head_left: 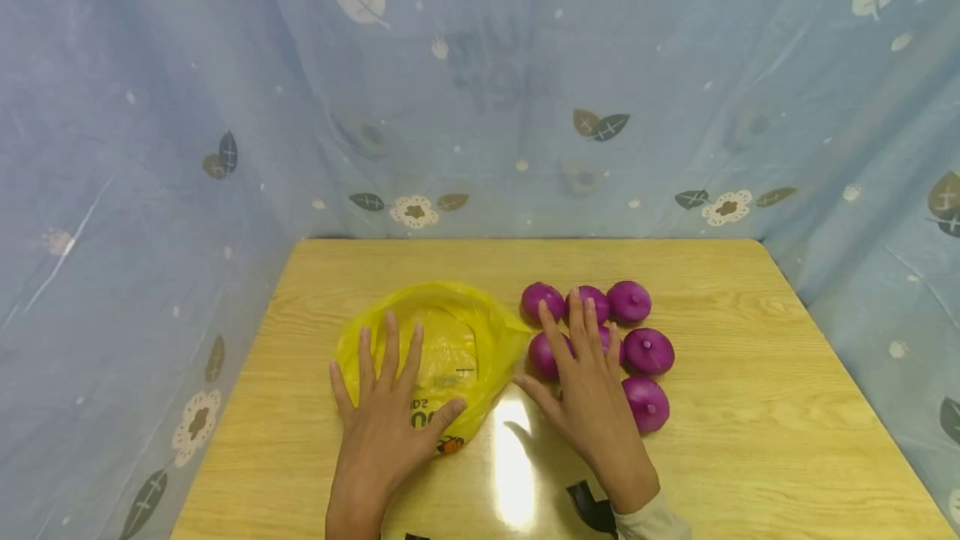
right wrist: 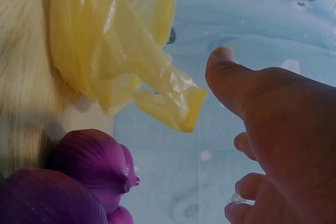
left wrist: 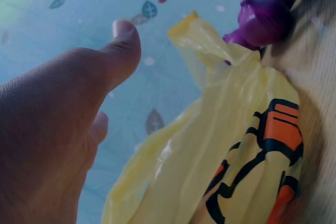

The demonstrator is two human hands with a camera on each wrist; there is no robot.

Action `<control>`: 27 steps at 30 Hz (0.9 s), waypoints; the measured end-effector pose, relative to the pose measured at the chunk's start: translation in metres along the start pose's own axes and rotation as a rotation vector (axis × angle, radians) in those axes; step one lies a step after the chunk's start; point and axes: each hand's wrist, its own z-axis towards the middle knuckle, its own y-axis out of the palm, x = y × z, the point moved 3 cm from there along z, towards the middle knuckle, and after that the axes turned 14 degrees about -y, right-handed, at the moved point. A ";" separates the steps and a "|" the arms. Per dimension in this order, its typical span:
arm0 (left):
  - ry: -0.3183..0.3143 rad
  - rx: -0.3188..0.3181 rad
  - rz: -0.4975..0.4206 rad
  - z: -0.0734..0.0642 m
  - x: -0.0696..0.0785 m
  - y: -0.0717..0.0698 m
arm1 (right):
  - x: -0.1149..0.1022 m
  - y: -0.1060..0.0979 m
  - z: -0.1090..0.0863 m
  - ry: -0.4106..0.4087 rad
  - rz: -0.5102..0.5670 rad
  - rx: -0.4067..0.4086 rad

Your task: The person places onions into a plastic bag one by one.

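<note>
A yellow plastic bag (head_left: 491,357) stands with its mouth spread wide on the wooden table, dark lettering and an orange print on its side. My left hand (head_left: 390,423) hovers over the bag's near left part, fingers spread and straight, holding nothing. To the right, my right hand (head_left: 592,407) is held above several purple onions (head_left: 648,351), its fingers spread and covering some of them in the head view. The right wrist view shows the onions (right wrist: 89,166) below that hand, apart from its thumb, and the bag's pointed corner (right wrist: 184,108) near the thumb tip.
The light wood table (head_left: 765,407) has its back edge along a blue curtain (head_left: 480,90) printed with leaves and flowers, which also hangs at both sides. A black strap piece (head_left: 592,508) shows by the right wrist. Light glares on the table between the hands.
</note>
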 end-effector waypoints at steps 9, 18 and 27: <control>0.008 0.015 -0.020 0.002 -0.004 -0.004 | 0.000 -0.009 -0.001 0.020 0.047 0.013; -0.070 0.152 -0.228 0.017 -0.032 -0.025 | 0.026 -0.031 -0.017 0.020 0.206 0.174; -0.241 0.158 -0.306 0.028 -0.062 -0.032 | 0.066 -0.046 -0.066 0.080 0.194 0.247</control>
